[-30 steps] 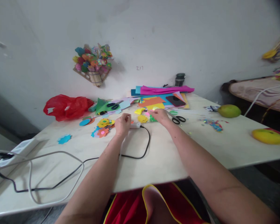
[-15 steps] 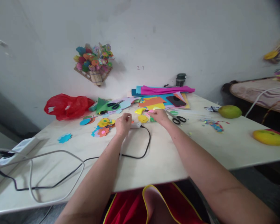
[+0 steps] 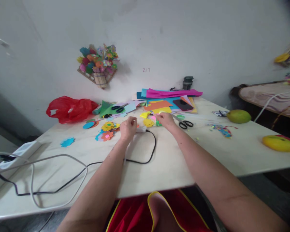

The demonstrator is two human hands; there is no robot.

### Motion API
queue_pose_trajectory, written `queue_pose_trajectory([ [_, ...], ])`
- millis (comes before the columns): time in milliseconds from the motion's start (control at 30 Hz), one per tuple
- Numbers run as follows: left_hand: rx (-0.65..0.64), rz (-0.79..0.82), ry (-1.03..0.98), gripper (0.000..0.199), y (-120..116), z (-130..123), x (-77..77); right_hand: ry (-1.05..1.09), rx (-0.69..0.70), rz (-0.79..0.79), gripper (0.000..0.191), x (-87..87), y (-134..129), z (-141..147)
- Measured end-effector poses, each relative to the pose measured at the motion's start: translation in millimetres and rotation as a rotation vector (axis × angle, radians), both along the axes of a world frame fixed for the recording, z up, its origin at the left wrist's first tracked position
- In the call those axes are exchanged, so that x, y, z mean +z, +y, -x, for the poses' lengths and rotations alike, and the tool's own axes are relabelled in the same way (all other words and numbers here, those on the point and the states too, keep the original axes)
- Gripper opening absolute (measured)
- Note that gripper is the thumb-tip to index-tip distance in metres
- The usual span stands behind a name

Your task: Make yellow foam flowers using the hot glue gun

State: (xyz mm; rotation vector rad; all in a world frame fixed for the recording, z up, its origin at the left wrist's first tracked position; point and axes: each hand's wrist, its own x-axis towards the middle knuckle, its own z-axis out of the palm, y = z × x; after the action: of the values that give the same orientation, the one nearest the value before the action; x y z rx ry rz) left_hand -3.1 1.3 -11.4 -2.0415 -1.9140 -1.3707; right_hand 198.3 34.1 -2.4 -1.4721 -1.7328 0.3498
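My left hand is closed, its fingertips pinched together; whatever they hold is too small to make out. Beside it lies a white glue gun, partly hidden by the hand, with a black cord at its handle end. My right hand reaches in among paper scraps, fingers bent together above a small pink paper piece; I cannot make out what is between them. Near its fingertips are a yellow paper flower and a folded yellow piece. Black-handled scissors lie right of that hand.
Paper flowers and a blue paper flower lie left. Behind are a red plastic bag, a second pair of scissors, coloured sheets and a phone. A power strip with cables is left; mangoes are right.
Little differs. My right fingers have shifted slightly, and the pink piece now shows just below their tips. The left hand keeps its place beside the glue gun.
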Motion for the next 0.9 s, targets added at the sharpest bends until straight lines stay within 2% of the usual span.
queue_pose_trajectory([
  [67, -0.006, -0.002, -0.001, 0.020, 0.0, -0.1, 0.0, 0.009, 0.019, -0.015, 0.019, -2.1, 1.2, 0.7],
  [133, -0.005, 0.002, -0.001, 0.020, -0.4, -0.1, 0.4, 0.060, 0.051, 0.009, 0.012, -4.1, 2.6, 0.5],
  [233, -0.005, 0.010, 0.000, 0.020, -1.2, -0.2, 1.4, 0.114, 0.047, 0.059, 0.029, -4.1, 2.8, -0.4],
  [367, -0.009, 0.019, 0.006, 0.020, -2.1, -0.1, 1.9, 0.053, 0.008, 0.069, 0.047, -2.0, -1.5, 2.7],
  [433, -0.011, 0.021, 0.007, 0.020, -2.5, -0.2, 1.8, -0.012, 0.030, 0.030, 0.040, -3.4, -2.9, 5.9],
  [533, -0.011, 0.025, 0.013, 0.021, -3.2, -0.7, 2.0, -0.065, 0.077, -0.001, 0.013, -9.4, -1.3, 9.7],
  [567, -0.010, 0.027, 0.016, 0.021, -3.5, -0.9, 2.2, -0.058, 0.090, 0.008, 0.010, -11.6, 0.1, 10.3],
  [767, -0.013, 0.045, 0.049, 0.022, -5.1, -2.2, 4.1, 0.065, 0.110, 0.141, 0.027, -12.2, 2.3, 9.8],
  [900, 0.002, 0.062, 0.082, 0.022, -6.9, -3.7, 5.4, -0.093, 0.066, 0.066, 0.025, -4.7, -5.9, 10.4],
])
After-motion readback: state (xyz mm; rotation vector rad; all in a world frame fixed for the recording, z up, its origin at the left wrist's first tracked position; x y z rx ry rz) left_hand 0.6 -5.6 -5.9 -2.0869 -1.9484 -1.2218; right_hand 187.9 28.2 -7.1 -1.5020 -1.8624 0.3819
